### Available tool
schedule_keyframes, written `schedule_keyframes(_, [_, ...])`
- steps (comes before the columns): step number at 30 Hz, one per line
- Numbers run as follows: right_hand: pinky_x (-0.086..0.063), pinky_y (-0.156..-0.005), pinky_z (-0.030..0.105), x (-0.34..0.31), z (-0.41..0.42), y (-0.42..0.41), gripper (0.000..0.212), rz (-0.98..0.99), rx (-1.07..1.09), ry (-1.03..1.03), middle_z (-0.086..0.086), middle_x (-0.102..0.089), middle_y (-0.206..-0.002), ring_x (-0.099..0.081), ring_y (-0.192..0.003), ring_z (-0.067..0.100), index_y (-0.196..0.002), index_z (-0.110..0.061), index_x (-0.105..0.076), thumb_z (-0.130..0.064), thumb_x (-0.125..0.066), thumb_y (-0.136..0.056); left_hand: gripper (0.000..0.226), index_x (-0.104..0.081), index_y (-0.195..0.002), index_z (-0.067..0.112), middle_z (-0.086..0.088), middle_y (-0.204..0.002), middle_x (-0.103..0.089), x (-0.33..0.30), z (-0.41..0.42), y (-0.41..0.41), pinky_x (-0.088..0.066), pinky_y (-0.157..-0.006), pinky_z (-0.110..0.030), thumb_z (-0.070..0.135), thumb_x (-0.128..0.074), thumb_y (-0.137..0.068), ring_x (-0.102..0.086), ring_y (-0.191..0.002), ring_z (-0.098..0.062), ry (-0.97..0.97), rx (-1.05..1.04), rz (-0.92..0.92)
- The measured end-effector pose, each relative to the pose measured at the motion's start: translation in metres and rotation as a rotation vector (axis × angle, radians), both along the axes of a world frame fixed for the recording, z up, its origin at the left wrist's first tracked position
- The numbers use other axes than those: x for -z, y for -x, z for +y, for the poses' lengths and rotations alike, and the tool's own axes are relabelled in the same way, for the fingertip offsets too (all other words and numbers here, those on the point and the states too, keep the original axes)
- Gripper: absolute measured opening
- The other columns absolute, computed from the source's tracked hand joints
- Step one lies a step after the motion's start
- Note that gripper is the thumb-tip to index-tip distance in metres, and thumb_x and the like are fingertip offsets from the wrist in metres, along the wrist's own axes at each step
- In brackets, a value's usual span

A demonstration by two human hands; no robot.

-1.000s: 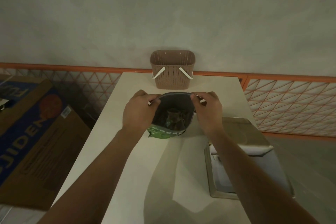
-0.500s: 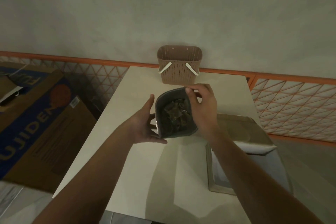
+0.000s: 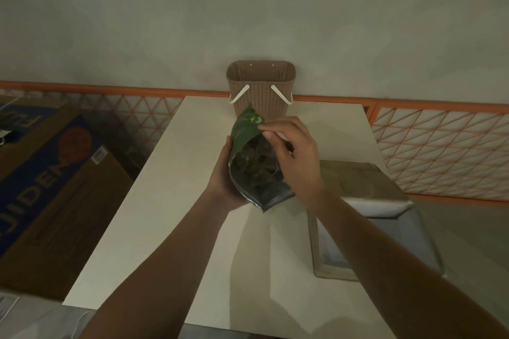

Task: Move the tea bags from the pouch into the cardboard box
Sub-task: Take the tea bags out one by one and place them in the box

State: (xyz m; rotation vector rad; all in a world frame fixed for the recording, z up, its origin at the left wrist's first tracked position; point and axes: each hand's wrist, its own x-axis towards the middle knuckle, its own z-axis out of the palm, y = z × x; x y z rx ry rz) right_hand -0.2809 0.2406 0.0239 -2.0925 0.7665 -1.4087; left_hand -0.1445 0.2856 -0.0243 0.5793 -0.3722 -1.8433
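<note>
Open cardboard box, pale inside, flaps splayed, sits at the near right of the smooth cream table. Above the table, left hand cups a glossy foil pouch from below, fingers wrapped round it. Right hand pinches its green upper lip open; dark crumpled tea bags inside. Beyond: perforated tan basket.

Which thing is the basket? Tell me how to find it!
Look at the pale table, then go to its far edge by the wall. The basket stands there in the middle, beyond the pouch. It is the only brown thing with tiny holes and two white handles.
</note>
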Motion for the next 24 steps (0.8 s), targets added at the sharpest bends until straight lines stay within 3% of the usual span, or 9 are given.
schedule_keyframes(2, [-0.05, -0.092, 0.021, 0.008, -0.005, -0.005, 0.015, 0.046, 0.014, -0.011, -0.006, -0.061, -0.108, -0.057, -0.103, 0.003, -0.105, -0.014, -0.072, -0.012, -0.06, -0.095, 0.076, -0.033, -0.157, 0.018, -0.016, -0.151, -0.045, 0.015, -0.005, -0.002, -0.049, -0.103, -0.05, 0.069, -0.017, -0.102, -0.054, -0.13, -0.037, 0.027, -0.006, -0.041])
schedule_keyframes(6, [-0.048, -0.09, 0.02, 0.009, -0.004, -0.009, 0.014, -0.017, -0.037, 0.123, 0.009, -0.065, -0.103, -0.061, -0.099, 0.013, -0.102, -0.005, -0.073, -0.004, -0.063, -0.092, 0.069, -0.017, -0.161, 0.016, -0.015, -0.155, -0.034, 0.027, -0.008, -0.001, -0.042, -0.108, -0.049, 0.059, -0.014, -0.107, -0.043, -0.137, -0.035, 0.043, -0.06, -0.035])
schedule_keyframes(10, [-0.052, -0.088, 0.025, 0.016, -0.001, -0.003, 0.015, -0.087, -0.044, 0.227, 0.01, -0.065, -0.103, -0.061, -0.1, 0.013, -0.103, -0.004, -0.074, -0.003, -0.065, -0.091, 0.067, -0.027, -0.159, 0.015, -0.014, -0.154, -0.039, 0.034, -0.018, -0.01, -0.036, -0.113, -0.047, 0.056, -0.03, -0.106, -0.042, -0.138, -0.033, 0.119, -0.086, -0.099])
schedule_keyframes(14, [-0.051, -0.09, 0.027, 0.042, -0.002, -0.003, 0.015, -0.058, -0.025, 0.171, 0.008, -0.065, -0.102, -0.062, -0.098, 0.014, -0.101, -0.005, -0.076, -0.006, -0.068, -0.089, 0.066, -0.031, -0.158, 0.016, -0.014, -0.161, -0.035, 0.055, -0.02, -0.007, -0.035, -0.115, -0.048, 0.055, -0.036, -0.106, -0.039, -0.141, -0.033, 0.073, -0.084, -0.084])
schedule_keyframes(19, [-0.055, -0.088, 0.038, 0.053, 0.01, 0.004, 0.016, -0.05, -0.082, 0.193, 0.007, -0.064, -0.103, -0.064, -0.099, 0.02, -0.102, -0.005, -0.076, -0.007, -0.068, -0.088, 0.064, -0.034, -0.158, 0.017, -0.011, -0.151, -0.045, 0.081, -0.021, 0.001, -0.028, -0.121, -0.044, 0.051, -0.044, -0.105, -0.031, -0.15, -0.028, 0.092, -0.114, -0.059])
schedule_keyframes(24, [-0.055, -0.088, 0.032, 0.069, 0.014, 0.016, 0.016, -0.021, -0.058, 0.167, 0.0, -0.063, -0.103, -0.061, -0.101, 0.011, -0.102, -0.009, -0.077, -0.011, -0.07, -0.088, 0.054, -0.059, -0.138, 0.013, -0.014, -0.134, -0.062, 0.085, -0.017, 0.009, -0.046, -0.106, -0.044, 0.051, -0.049, -0.101, -0.059, -0.122, -0.032, 0.139, -0.104, -0.014])
